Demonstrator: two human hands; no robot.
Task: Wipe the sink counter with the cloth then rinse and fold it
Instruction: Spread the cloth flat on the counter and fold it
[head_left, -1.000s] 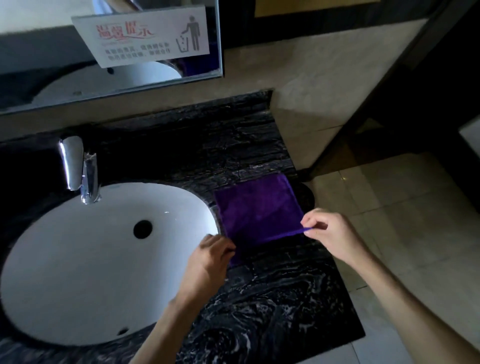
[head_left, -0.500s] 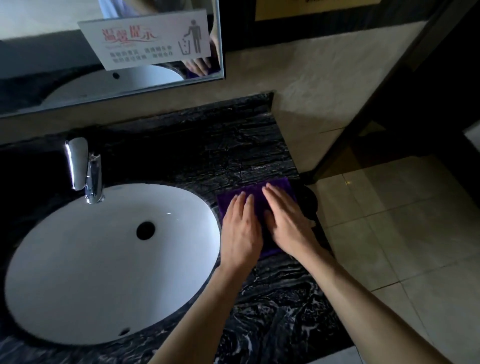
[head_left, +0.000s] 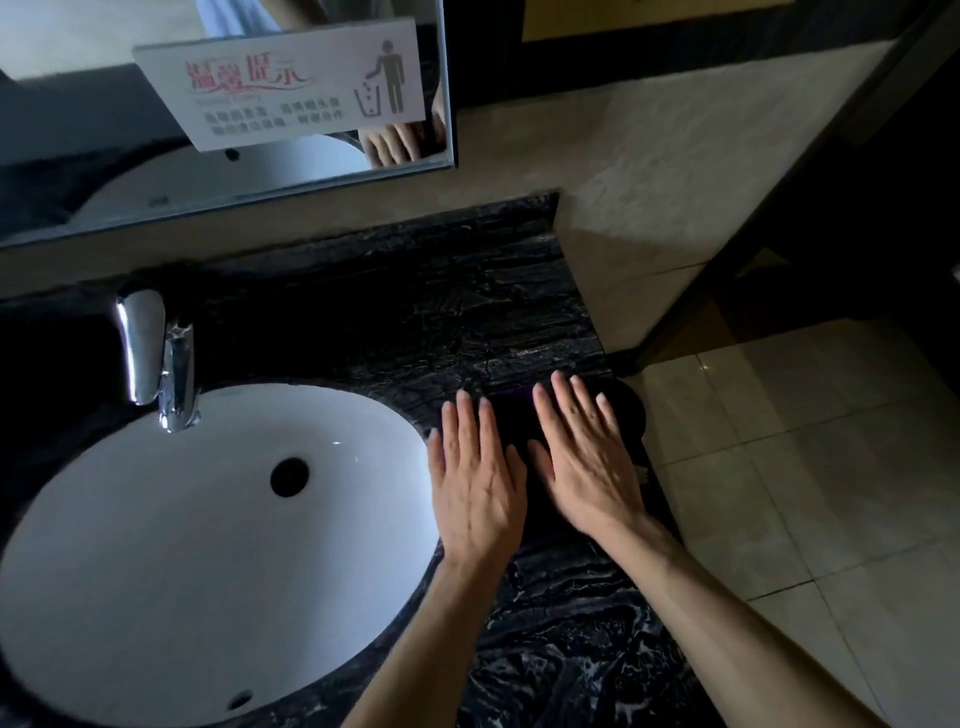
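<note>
Two hands, the left hand and right hand, lie flat with fingers straight and slightly apart, pressing the folded purple cloth against the dark bench near its right edge, beside the white sink.

Glossy veined black stone counter, smooth white ceramic basin, polished chrome tap, matt purple cloth
</note>
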